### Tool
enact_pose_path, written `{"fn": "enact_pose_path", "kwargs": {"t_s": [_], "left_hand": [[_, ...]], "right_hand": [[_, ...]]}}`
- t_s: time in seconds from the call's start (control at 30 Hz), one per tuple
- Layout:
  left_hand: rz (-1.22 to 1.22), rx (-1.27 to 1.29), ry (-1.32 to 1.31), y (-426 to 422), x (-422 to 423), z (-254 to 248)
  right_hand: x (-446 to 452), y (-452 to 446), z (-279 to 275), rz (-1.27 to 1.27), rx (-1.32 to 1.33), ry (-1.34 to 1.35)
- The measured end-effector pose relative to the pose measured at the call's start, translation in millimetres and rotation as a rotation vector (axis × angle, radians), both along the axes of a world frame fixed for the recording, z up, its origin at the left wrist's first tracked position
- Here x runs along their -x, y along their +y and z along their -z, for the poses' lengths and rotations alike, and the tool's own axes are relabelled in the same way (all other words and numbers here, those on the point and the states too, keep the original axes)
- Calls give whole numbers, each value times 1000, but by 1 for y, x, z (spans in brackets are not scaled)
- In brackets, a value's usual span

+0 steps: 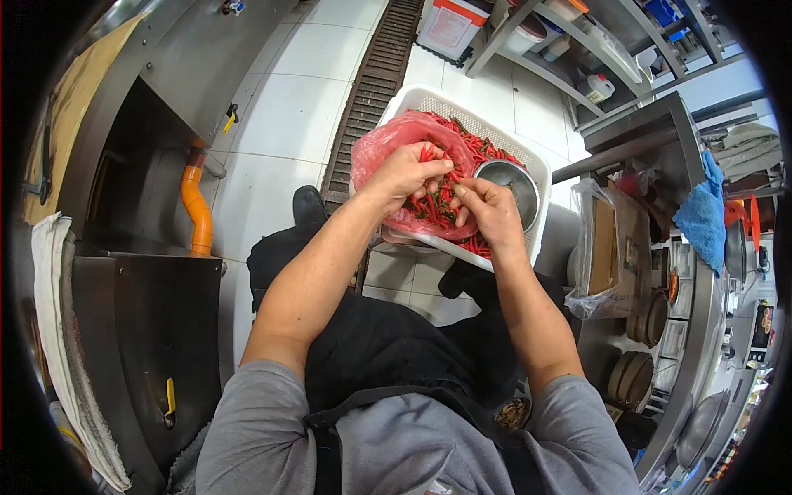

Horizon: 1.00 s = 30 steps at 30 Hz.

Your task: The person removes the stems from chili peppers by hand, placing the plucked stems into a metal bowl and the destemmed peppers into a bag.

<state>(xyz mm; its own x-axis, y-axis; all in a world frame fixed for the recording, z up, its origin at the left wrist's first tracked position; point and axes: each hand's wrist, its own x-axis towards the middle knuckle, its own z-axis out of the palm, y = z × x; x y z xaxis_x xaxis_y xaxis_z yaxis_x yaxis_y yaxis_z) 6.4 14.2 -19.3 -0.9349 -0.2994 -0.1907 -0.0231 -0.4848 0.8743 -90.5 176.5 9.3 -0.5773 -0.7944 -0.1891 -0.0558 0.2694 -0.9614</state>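
Red chilies with green stems fill a pink plastic bag [381, 147] that lies in a white perforated basket [540, 169]. Over the bag my left hand [410, 175] is closed on red chilies, whose tips stick out by the thumb. My right hand [488, 208] is just to its right, thumb and fingers pinched together near the chilies; what they hold is too small to name. Beside that hand, a round metal bowl [525, 191] rests in the basket. Loose red chilies [492, 151] lie around the bag and bowl.
A drain grate [363, 103] runs along the tiled floor. At left stand steel units with an orange pipe [195, 206]. On the right are a cardboard box [606, 247] in plastic, a blue cloth [701, 216] and steel shelves. A white tub [450, 29] stands beyond the basket.
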Motion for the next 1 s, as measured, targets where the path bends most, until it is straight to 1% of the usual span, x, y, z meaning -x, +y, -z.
{"fn": "enact_pose_path", "kwargs": {"t_s": [0.03, 0.1, 0.13, 0.2, 0.23, 0.3, 0.33, 0.37, 0.4, 0.43, 0.5, 0.57, 0.6, 0.67, 0.7, 0.73, 0.77, 0.8, 0.87, 0.9, 0.97, 1.0], "left_hand": [[-17, -2, -13, 1, 0, -1], [-34, -2, -25, 2, 2, -1], [-40, 5, -30, 2, 3, 1], [-46, 11, -36, 2, 3, 2], [-27, 40, -45, 1, 3, 3], [-7, 68, -55, 2, 3, 3], [-13, 129, -64, 2, 4, 4], [-18, 190, -73, 3, 4, 4], [-16, 190, -72, 2, 4, 1], [-32, 205, -94, 0, 3, -2], [-53, 214, -119, -8, -2, -9], [-197, -118, 71, -22, -8, -15], [-194, -204, 95, -26, -10, -17], [-198, -258, 106, -25, -11, -20], [-206, -310, 116, -24, -12, -22], [-208, -313, 114, -23, -12, -22], [-173, -257, 111, -22, -12, -23], [-136, -199, 108, -21, -12, -23], [-97, -185, 116, -23, -7, -12], [-60, -173, 126, -24, -6, -8], [-58, -170, 120, -23, -7, -8], [-57, -168, 117, -23, -7, -8]], "right_hand": [[-2, 0, -2, 3, 1, 0], [-5, 2, -10, -2, -22, 191], [-6, 2, -12, -1, -21, 191], [-7, 3, -14, -83, -178, 489], [-6, 3, -12, -83, -179, 489], [-2, 5, -5, -248, 11, 1027], [-2, 7, -3, -248, 11, 1027], [-2, 10, -2, -352, -54, 1043], [-1, 12, -1, -457, -120, 1057], [4, 15, -1, -456, -121, 1057], [20, 24, -3, -239, -10, 1032], [50, 45, -12, 13, -260, 986], [57, 52, -14, 14, -263, 986], [65, 61, -12, 33, -326, 1291], [61, 58, -14, 29, -327, 1290], [54, 53, -14, 25, -241, 1232], [46, 48, -14, 23, -156, 1171], [38, 41, -12, -58, -111, 1169], [17, 24, -7, -211, -49, 1177], [6, 15, -5, -289, -83, 1192], [-2, 2, 5, -422, -272, 1185], [-3, -4, 10, -423, -271, 1183]]}}
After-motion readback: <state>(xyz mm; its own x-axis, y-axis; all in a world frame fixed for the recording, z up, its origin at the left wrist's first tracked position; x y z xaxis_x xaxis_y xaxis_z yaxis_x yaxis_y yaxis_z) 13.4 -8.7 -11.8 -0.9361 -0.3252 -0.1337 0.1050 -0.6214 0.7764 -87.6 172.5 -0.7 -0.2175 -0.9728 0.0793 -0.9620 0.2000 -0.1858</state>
